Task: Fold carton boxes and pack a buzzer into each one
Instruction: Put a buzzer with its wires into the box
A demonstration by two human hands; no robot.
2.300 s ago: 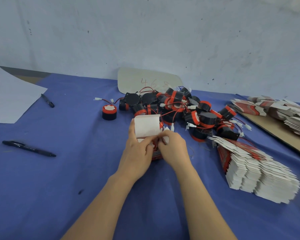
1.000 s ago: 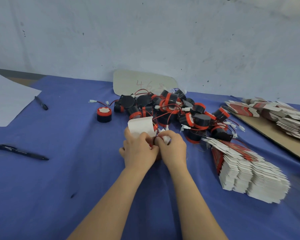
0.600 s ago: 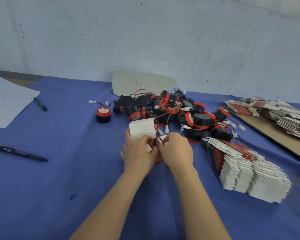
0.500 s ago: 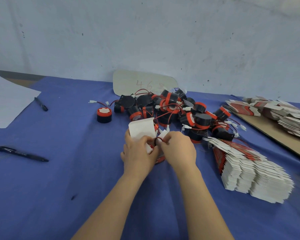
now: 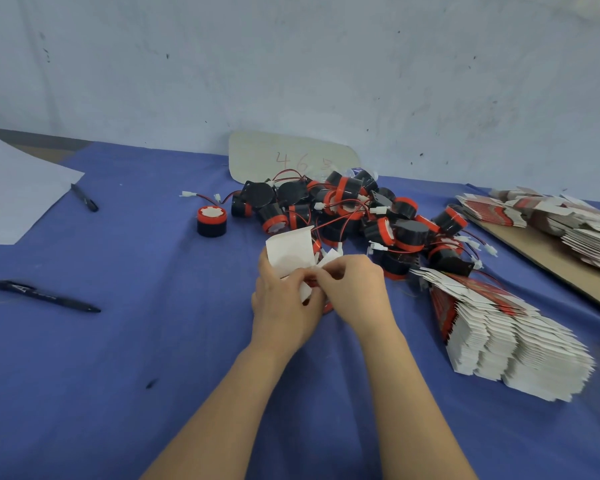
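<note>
My left hand (image 5: 284, 306) grips a small carton box (image 5: 291, 251) in the middle of the blue table, its white top flap standing up. My right hand (image 5: 355, 289) pinches a small side flap of the same box at its open top. A red bit shows between my hands; the box's contents are hidden. Just behind lies a pile of black-and-red buzzers (image 5: 354, 213) with red wires and white plugs. One buzzer (image 5: 211, 220) stands alone to the left of the pile.
A fanned stack of flat cartons (image 5: 506, 337) lies at the right, with more flat cartons (image 5: 568, 220) on a brown board behind it. Two black pens (image 5: 44, 296) (image 5: 84, 197) and a white sheet (image 5: 11, 192) lie at the left. A numbered card (image 5: 291, 157) leans on the wall.
Both hands stayed on the box. The red wire loop seen at my fingertips earlier is no longer visible, and my right fingers now pinch a white flap at the box's top.
</note>
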